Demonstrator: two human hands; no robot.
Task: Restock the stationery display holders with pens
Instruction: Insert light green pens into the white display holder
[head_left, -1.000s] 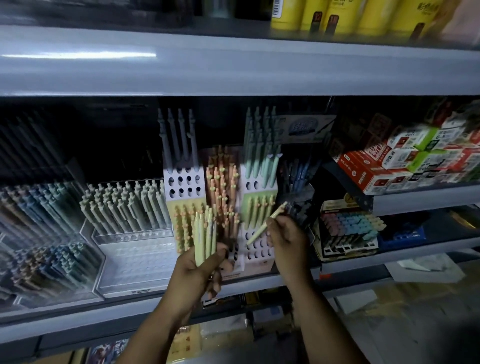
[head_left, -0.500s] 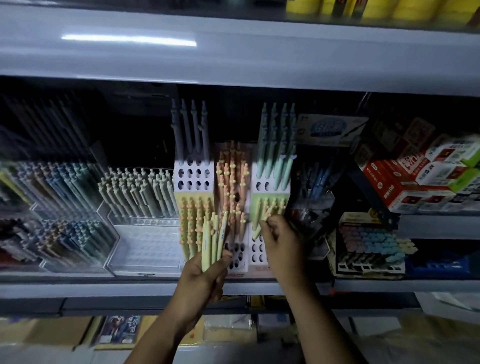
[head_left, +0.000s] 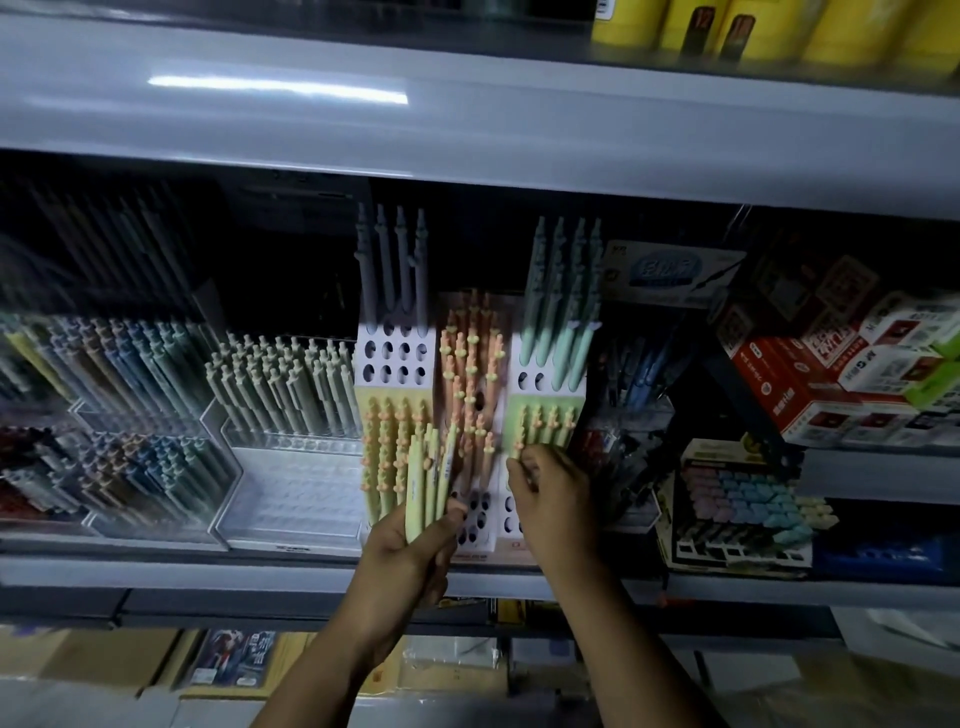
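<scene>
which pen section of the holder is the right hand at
The light green section, lower right, under the tall mint pens. The right hand reaches its front row; the yellow section lies behind the bundle in the left hand.

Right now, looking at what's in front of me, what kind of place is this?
Most likely a stationery shop: grey shelving carries tiered display holders packed with pens, red and white boxes are stacked at the right, and the left hand holds a bundle of pens.
</scene>
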